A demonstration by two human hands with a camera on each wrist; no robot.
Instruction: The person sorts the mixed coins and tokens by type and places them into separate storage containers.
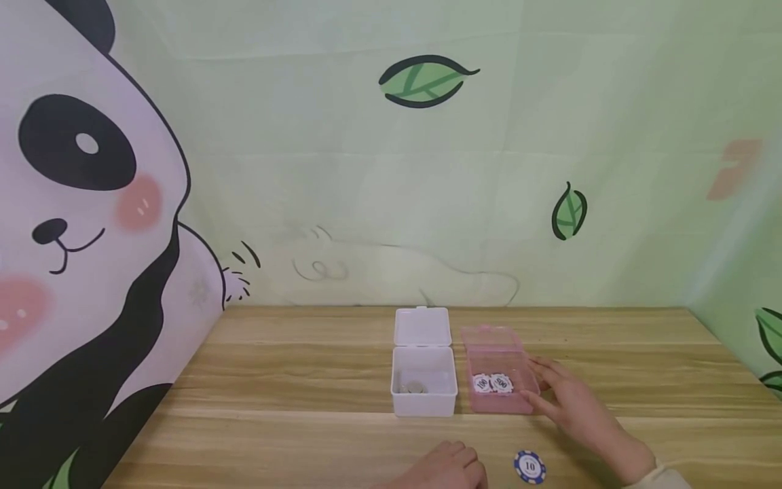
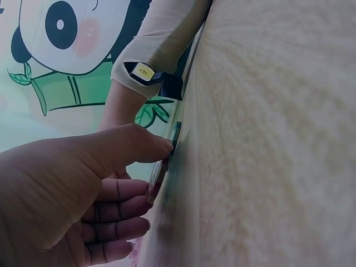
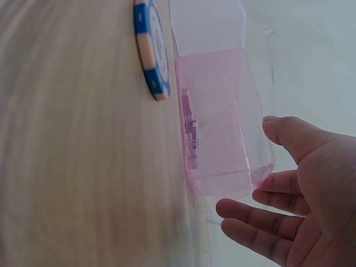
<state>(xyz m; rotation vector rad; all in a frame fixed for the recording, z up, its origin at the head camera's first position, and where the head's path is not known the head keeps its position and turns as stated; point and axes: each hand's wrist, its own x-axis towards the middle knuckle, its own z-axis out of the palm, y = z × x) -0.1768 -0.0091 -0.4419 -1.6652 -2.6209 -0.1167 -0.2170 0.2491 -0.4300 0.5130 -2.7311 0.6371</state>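
My left hand (image 1: 442,468) is low in the head view, near the table's front. In the left wrist view its thumb and fingers pinch a coin-like disc (image 2: 158,182), seen nearly edge-on. My right hand (image 1: 577,411) is at the right side of a pink see-through box (image 1: 501,404) with a raised lid. Its thumb touches the near corner by the rim, while the other fingers extend along the right wall. Two white poker chips (image 1: 501,384) are inside that box. A blue-and-white poker chip (image 1: 529,467) marked 10 lies on the table between my hands.
To the left of the pink box stands a white box (image 1: 424,406), lid up, with coins (image 1: 416,387) inside. Both are on a wood-grain table (image 1: 293,387). A pale green printed cloth (image 1: 342,190) with a panda hangs behind and beside the table.
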